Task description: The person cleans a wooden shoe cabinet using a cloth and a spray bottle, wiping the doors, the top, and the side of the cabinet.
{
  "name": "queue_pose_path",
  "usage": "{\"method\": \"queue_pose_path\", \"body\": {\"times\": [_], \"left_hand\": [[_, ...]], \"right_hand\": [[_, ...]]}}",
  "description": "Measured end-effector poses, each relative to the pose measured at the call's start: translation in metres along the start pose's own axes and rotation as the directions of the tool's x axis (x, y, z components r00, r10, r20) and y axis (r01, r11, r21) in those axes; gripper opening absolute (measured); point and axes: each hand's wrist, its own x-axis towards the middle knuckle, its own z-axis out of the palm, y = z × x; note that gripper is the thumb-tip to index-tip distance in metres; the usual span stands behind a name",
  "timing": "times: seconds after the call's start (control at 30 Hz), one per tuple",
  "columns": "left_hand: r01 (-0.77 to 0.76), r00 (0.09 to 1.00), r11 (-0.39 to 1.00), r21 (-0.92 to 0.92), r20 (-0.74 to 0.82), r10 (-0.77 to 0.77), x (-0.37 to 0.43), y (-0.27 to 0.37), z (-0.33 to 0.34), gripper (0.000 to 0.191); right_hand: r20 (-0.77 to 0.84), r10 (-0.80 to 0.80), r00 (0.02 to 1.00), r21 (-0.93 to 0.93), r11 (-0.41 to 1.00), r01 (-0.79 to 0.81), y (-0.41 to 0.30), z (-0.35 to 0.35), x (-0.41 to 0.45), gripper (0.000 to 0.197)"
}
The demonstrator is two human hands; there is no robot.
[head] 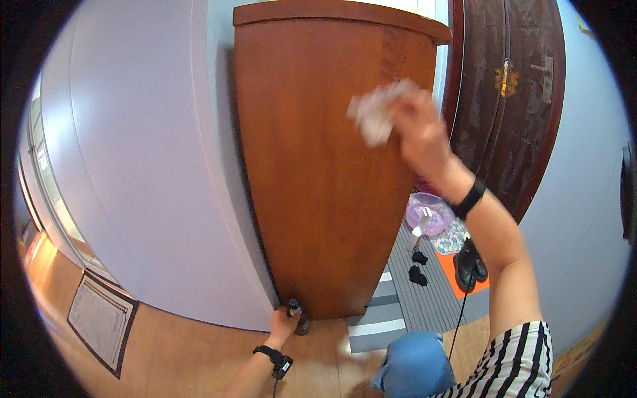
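Observation:
My right hand (423, 134), blurred, grips a crumpled white cloth or tissue (373, 114) in front of the brown wooden side panel of a cabinet (318, 189). Whether the cloth touches the panel is hard to tell. Low down at the panel's foot, my left hand (283, 326) is closed around a small dark bottle (302, 324). The bottle stands upright on or just above the wood floor, near the corner where cabinet and wall meet. My fingers hide part of it.
A pale wall (144, 164) runs along the left. At right are a dark door (497, 109), a purple plastic basin (430, 214), black shoes (465, 266) and a grey ribbed mat (428, 298). A bordered floor mat (102, 318) lies at lower left.

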Motion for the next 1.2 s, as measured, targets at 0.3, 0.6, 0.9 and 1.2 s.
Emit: {"method": "queue_pose_path", "body": {"times": [0.3,0.6,0.9,1.2], "left_hand": [[0.227,0.898,0.969,0.098,0.364,-0.247,-0.004,0.035,-0.043,0.028],[0.248,0.9,0.967,0.057,0.356,-0.252,-0.013,0.035,-0.071,0.035],[0.22,0.919,0.972,-0.077,0.351,-0.18,-0.027,0.037,-0.099,0.033],[0.244,0.914,0.951,-0.191,0.374,-0.159,-0.027,0.04,-0.083,0.029]], "right_hand": [[-0.069,-0.097,0.993,0.075,0.992,0.102,-0.006,0.02,0.002,0.02],[0.032,-0.082,0.996,0.001,0.997,0.083,-0.034,0.032,0.056,0.03],[-0.042,-0.112,0.993,-0.009,0.994,0.111,-0.078,0.093,0.143,0.032],[-0.086,0.015,0.996,-0.058,0.998,-0.02,-0.054,0.077,0.16,0.027]]}}
